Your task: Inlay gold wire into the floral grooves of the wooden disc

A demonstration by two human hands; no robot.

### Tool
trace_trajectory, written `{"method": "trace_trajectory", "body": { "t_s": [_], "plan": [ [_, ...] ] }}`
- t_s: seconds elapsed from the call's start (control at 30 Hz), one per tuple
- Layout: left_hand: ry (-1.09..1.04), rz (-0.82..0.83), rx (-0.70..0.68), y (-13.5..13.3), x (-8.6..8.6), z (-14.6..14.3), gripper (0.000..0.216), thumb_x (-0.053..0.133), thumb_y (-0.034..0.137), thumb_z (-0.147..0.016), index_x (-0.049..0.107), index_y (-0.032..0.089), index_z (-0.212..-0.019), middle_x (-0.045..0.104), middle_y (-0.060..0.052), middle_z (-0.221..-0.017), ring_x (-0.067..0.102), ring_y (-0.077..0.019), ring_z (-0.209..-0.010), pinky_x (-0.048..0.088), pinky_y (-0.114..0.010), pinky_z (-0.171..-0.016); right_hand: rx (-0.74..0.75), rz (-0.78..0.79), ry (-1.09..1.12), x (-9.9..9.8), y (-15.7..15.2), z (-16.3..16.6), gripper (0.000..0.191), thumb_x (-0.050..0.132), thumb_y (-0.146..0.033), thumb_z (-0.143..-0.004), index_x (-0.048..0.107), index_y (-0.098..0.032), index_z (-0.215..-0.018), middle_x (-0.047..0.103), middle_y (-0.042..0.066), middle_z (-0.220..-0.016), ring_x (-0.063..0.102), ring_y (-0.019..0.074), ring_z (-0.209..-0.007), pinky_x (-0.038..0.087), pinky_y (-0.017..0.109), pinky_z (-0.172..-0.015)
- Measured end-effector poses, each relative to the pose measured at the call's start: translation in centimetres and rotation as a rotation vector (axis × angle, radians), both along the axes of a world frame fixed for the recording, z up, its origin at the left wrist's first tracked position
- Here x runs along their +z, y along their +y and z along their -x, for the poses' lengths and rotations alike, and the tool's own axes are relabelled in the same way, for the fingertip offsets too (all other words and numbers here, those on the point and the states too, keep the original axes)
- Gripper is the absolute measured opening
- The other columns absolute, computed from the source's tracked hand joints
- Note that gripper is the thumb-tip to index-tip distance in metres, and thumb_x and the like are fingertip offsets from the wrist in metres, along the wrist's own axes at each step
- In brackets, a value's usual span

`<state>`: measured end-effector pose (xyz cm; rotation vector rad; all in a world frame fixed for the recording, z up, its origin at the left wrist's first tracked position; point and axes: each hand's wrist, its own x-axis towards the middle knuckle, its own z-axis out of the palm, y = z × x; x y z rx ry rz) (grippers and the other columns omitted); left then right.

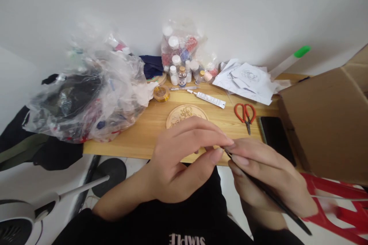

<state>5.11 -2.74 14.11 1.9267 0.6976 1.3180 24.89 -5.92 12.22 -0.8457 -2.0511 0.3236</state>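
Above the table's front edge, my right hand (267, 168) is closed around slim black tweezers (270, 191), whose tips point up and left. My left hand (184, 160) is pinched, thumb against fingers, right at those tips. A tiny golden bit shows between its fingertips, too small to name. The fingers of both hands touch there. Behind my left hand lies a round wooden disc (186, 111) with a flower outline in gold lines; its near part is hidden by the hand.
Behind the disc lie a spool of gold wire (161, 93), a white tube (211, 99) and several small bottles (182, 76). To the right are red-handled pliers (245, 116), a phone (276, 138), papers (247, 80) and a cardboard box (324, 122). Plastic bags (94, 95) fill the left.
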Motion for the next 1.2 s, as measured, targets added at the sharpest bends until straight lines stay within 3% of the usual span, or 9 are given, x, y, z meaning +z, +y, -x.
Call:
{"method": "trace_trajectory", "body": {
  "t_s": [0.17, 0.47, 0.73, 1.03, 1.2],
  "plan": [
    [-0.008, 0.03, 0.001, 0.0, 0.0, -0.3, 0.014, 0.055, 0.01, -0.089, 0.066, 0.013, -0.097, 0.072, -0.005, -0.094, 0.067, -0.0141, -0.089, 0.057, -0.026, -0.077, 0.025, 0.033, -0.016, 0.1, 0.0, -0.2, 0.053, 0.059, -0.002, -0.085, 0.052, -0.023, -0.134, 0.067, 0.0, -0.122, 0.063, 0.0144, -0.114, 0.057, 0.023, -0.096],
    [0.027, -0.033, -0.024, 0.0, 0.3, -0.3, 0.013, 0.056, 0.01, -0.088, 0.066, 0.014, -0.097, 0.072, -0.006, -0.096, 0.068, -0.0135, -0.09, 0.059, -0.024, -0.078, -0.025, -0.011, 0.084, 0.7, -0.7, 0.6, 0.031, 0.063, -0.004, -0.083, 0.065, -0.016, -0.111, 0.073, 0.003, -0.107, 0.068, 0.0137, -0.104, 0.056, 0.022, -0.095],
    [0.043, -0.05, -0.01, -0.4, 0.5, -0.4, 0.015, 0.057, 0.009, -0.088, 0.067, 0.016, -0.097, 0.073, -0.005, -0.097, 0.068, -0.0125, -0.09, 0.059, -0.021, -0.079, -0.031, 0.057, 0.114, 1.0, -1.0, 0.1, 0.038, 0.057, -0.015, -0.09, 0.06, -0.028, -0.126, 0.074, 0.002, -0.107, 0.07, 0.0173, -0.102, 0.061, 0.023, -0.085],
    [0.123, -0.053, -0.057, -0.4, 0.8, -0.1, 0.018, 0.055, 0.011, -0.091, 0.064, 0.019, -0.104, 0.073, -0.004, -0.1, 0.069, -0.0138, -0.093, 0.06, -0.024, -0.08, -0.008, 0.113, 0.096, 1.7, -1.1, -0.1, 0.042, 0.06, -0.013, -0.087, 0.061, -0.03, -0.126, 0.074, 0.0, -0.107, 0.071, 0.0192, -0.098, 0.061, 0.025, -0.086],
    [0.063, -0.061, -0.074, -0.4, 0.7, -0.2, 0.017, 0.051, 0.01, -0.093, 0.064, 0.014, -0.102, 0.074, -0.006, -0.097, 0.07, -0.0121, -0.093, 0.059, -0.02, -0.083, -0.022, 0.065, 0.084, 2.4, -0.7, 0.0, 0.039, 0.057, -0.013, -0.09, 0.06, -0.027, -0.126, 0.075, 0.0, -0.104, 0.071, 0.0163, -0.098, 0.06, 0.02, -0.087]
  ]
}}
